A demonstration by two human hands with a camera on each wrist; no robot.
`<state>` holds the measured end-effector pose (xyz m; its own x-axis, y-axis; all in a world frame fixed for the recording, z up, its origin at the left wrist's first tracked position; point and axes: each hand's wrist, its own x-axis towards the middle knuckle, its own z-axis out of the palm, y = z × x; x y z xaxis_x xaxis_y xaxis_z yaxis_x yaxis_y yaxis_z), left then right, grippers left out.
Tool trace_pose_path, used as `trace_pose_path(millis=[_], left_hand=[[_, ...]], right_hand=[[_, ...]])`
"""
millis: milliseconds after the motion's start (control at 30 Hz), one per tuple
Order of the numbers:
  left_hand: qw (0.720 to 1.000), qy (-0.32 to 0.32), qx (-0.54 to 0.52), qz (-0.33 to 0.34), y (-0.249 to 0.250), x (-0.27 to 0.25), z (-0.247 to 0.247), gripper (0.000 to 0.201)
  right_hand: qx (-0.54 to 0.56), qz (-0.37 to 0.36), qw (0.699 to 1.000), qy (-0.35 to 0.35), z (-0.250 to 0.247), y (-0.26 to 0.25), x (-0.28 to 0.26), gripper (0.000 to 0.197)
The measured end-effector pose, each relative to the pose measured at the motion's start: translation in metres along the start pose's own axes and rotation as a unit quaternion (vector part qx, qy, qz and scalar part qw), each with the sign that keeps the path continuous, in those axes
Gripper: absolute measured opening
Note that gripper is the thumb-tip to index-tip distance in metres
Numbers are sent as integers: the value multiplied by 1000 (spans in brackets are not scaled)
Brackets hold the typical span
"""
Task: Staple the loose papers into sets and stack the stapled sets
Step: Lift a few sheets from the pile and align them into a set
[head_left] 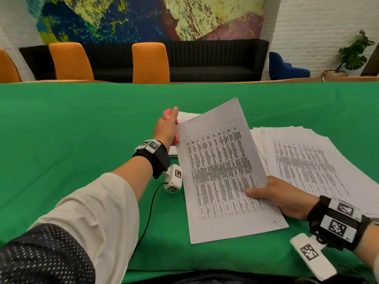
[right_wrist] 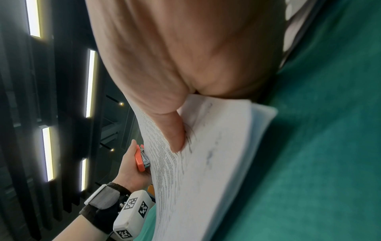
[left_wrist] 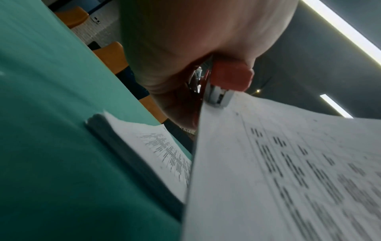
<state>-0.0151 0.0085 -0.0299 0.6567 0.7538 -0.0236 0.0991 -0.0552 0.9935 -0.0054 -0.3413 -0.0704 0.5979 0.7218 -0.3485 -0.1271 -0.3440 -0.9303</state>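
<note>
Two hands (head_left: 166,130), stapler (head_left: 168,115), unreadable printed set (head_left: 221,171).

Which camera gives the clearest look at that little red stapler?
The left wrist view: the small red stapler fills the frame's middle, its metal mouth biting the held paper set's corner. In the head view the left hand hides most of it. The right wrist view shows it small and distant.

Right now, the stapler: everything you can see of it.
The stapler is small, with a red-orange plastic top and a grey metal magazine beneath. The left hand grips it in the air above the green table, thumb along its top. Its mouth sits on the corner of the paper set, which the right hand holds.
</note>
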Motion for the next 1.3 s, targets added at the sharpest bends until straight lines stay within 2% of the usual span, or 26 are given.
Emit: trace_pose_path(millis=[267, 533, 633, 800, 933, 1000, 1033, 1100, 1167, 1233, 1300], left_hand=[[999, 23, -26, 19, 3, -10, 4, 59], [999, 36, -29, 25, 3, -14, 5, 55], [998, 41, -42, 10, 1, -11, 5, 64], [998, 11, -58, -10, 8, -11, 2, 59], [995, -67, -46, -61, 25, -17, -14, 45], [995, -77, 6, -67, 34, -21, -34, 38], [993, -73, 68, -57, 35, -21, -46, 36], [971, -81, 222, -32, 31, -25, -70, 30], [928, -134, 346, -15, 20, -35, -87, 21], [868, -210, 449, 21, 4, -52, -96, 13], [791, -271, 544, 72, -13, -67, -95, 6]], right_hand=[[4, 2, 1000, -4, 1, -3, -2, 27], [-8, 1, 1000, -7, 0, -1, -1, 31], [-20, -3, 1000, -9, 0, -1, -2, 31], [-19, -4, 1000, -11, 0, -1, -2, 32], [4, 1, 1000, -14, -1, 0, -2, 33], [6, -1, 1000, -11, -1, 0, -2, 32], [9, -1, 1000, -9, 0, -1, -2, 32], [25, 0, 1000, -6, 0, -1, -3, 32], [44, -2, 999, -4, -2, -1, -3, 33], [69, -4, 998, 14, -4, -2, -3, 36], [94, -15, 994, 47, -7, -8, -3, 38]])
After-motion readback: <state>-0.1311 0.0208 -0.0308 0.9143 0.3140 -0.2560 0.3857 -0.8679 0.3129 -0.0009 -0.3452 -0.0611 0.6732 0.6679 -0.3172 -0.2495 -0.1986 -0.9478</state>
